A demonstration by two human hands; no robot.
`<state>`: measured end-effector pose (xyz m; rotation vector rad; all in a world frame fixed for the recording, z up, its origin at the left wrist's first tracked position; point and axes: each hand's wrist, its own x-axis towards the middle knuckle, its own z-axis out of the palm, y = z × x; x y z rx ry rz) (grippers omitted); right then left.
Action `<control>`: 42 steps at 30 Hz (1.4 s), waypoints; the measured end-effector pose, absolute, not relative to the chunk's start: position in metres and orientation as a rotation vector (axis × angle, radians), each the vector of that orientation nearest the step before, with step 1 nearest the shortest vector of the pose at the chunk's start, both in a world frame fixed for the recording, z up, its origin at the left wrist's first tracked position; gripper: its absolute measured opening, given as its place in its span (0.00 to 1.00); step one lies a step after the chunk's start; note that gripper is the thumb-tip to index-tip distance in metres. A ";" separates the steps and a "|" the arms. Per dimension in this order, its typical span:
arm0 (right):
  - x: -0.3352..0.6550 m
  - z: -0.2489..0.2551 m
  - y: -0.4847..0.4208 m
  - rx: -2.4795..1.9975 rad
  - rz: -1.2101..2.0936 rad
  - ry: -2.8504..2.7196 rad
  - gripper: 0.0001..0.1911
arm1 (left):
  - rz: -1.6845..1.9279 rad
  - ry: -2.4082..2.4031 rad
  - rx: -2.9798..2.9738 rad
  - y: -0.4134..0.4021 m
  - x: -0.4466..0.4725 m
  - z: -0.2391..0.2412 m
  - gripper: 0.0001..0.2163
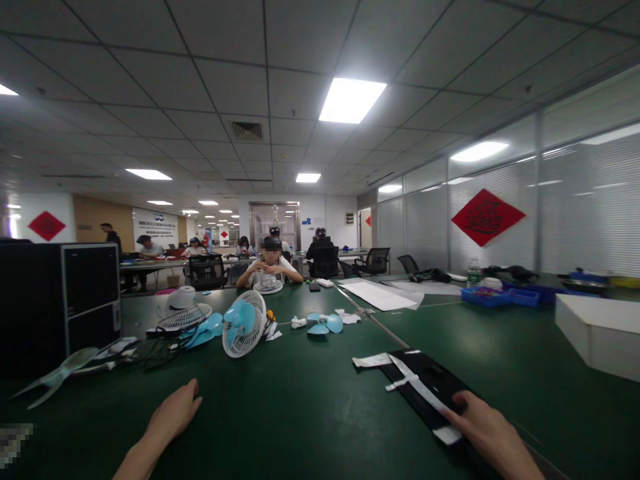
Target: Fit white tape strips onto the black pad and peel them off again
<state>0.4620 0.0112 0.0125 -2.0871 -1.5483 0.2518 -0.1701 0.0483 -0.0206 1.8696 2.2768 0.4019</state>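
On the near right of the table, a flat black panel [425, 380] with white strips stuck across it lies at a slant. My right hand [483, 423] grips its near right edge, thumb over the top; the fingers underneath are hidden. A white strip [370, 361] sticks out past the panel's far left corner. Over the near left of the green table [300, 413], my left hand [175, 410] is apart from any object. Its fingers are loosely bent, and nothing shows in them.
Beyond my left hand lie a fan head with a white grille [257, 327], loose blue fan blades [325, 325] and cables. A black computer case [90, 293] stands left, a white box [600, 333] right. Across the table sits a person [273, 270] with a fan part.
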 end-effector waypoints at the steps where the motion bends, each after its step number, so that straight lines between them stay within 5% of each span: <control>1: 0.461 0.014 0.011 -2.071 0.288 -1.533 0.23 | 0.405 2.278 1.866 0.048 -0.169 -0.020 0.11; 14: 0.418 0.061 0.006 -1.528 0.453 -1.595 0.20 | 0.408 2.270 1.826 0.040 -0.162 -0.008 0.13; 26: 0.363 0.039 0.022 -1.197 -0.336 -2.029 0.11 | 0.381 2.283 1.915 0.046 -0.166 -0.018 0.13; 37: 0.365 0.020 0.001 -1.413 -0.001 -2.327 0.04 | 0.410 2.267 1.848 0.044 -0.167 -0.016 0.16; 42: 0.391 0.037 0.025 -1.629 -0.054 -2.088 0.15 | 0.398 2.265 1.824 0.042 -0.164 -0.011 0.15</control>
